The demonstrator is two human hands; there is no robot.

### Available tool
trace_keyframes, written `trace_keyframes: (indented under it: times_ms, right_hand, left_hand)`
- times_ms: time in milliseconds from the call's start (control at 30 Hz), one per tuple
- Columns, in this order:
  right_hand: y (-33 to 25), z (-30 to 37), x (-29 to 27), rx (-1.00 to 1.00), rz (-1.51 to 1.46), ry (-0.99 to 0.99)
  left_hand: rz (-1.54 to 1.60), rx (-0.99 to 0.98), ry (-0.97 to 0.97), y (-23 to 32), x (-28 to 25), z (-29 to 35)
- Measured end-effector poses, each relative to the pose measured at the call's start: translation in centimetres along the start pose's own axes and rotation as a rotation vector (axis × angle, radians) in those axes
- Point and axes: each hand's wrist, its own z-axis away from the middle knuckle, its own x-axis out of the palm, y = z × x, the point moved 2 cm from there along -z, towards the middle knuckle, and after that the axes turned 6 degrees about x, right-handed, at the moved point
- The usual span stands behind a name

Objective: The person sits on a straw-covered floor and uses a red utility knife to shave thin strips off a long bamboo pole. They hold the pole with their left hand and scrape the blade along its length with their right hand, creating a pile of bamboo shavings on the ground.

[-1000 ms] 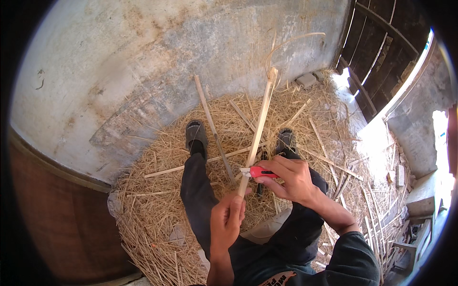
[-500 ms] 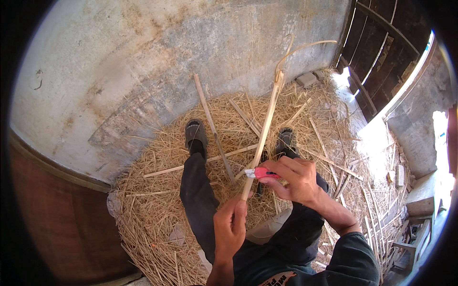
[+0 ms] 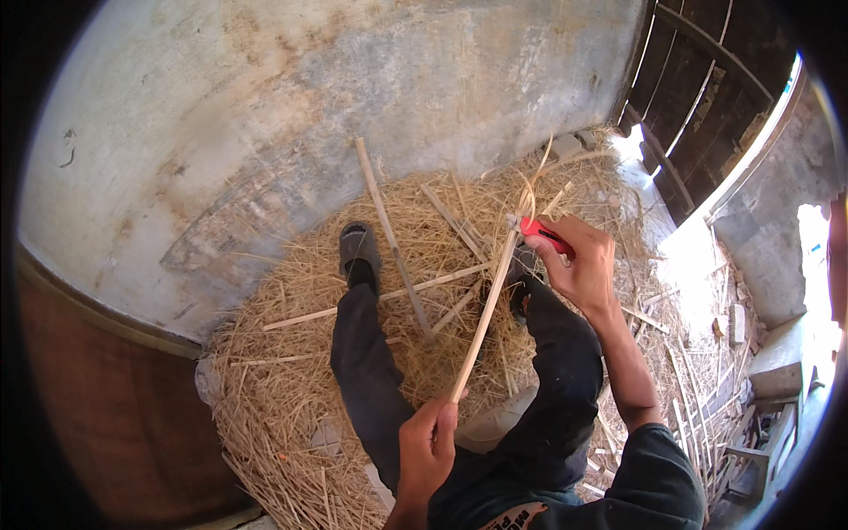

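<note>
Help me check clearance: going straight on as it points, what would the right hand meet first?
Likely the strip: the right hand aims its cutter leftward, blade apparently on it; depth is unclear.

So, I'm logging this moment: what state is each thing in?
Stick: slanted, far end frayed
Knife: blade out, at the stick's far end
Left hand: closed on the stick
Right hand: closed on the knife
Sandals: worn, right one partly hidden
Straw: loose, scattered

Dark short-sleeved shirt (image 3: 658,468) with tan print (image 3: 511,518), black trousers (image 3: 369,353), dark grey slippers (image 3: 357,240), bare hands (image 3: 586,267)
</note>
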Motion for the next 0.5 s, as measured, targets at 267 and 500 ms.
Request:
trace_keyframes:
  times_ms: [267,500]
  right_hand:
    - [0.5,0.1,0.2,0.058,0.025,-0.007]
    - [3.9,0.5,1.7,0.518,-0.614,-0.472]
  left_hand:
    - [-0.013,-0.002,0.007,-0.2,0.0,0.7]
    - [0.217,-0.229,-0.082,-1.5,-1.7,0.8]
